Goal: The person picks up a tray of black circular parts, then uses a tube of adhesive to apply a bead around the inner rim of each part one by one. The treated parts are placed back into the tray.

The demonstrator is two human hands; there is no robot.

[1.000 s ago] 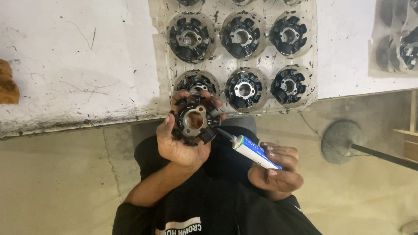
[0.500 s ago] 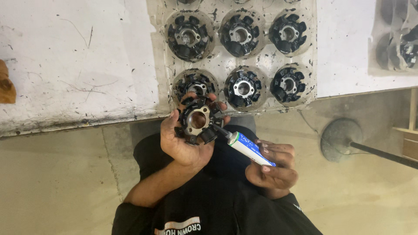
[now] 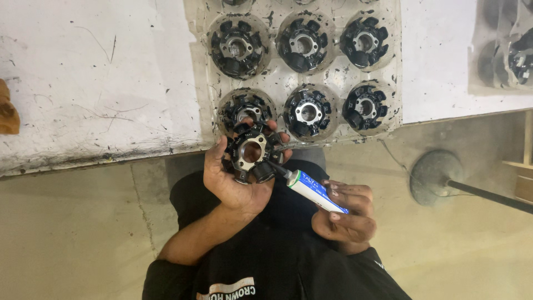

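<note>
My left hand [image 3: 233, 186] grips a round black stator core [image 3: 251, 152] with a metal hub, held just below the table's edge. My right hand [image 3: 345, 216] holds a small white and blue tube [image 3: 312, 190], its black nozzle touching the core's lower right rim. Right above the held core a clear plastic tray [image 3: 280, 78] carries several similar black cores in round pockets.
The tray lies on a stained white table [image 3: 100, 83]. A second tray with cores [image 3: 508, 50] shows at the far right. A brown object [image 3: 8, 114] sits at the left edge. A round metal base with a rod [image 3: 436, 178] stands on the concrete floor.
Both hands with the core and the tube have shifted slightly up toward the table edge; the nozzle stays against the core.
</note>
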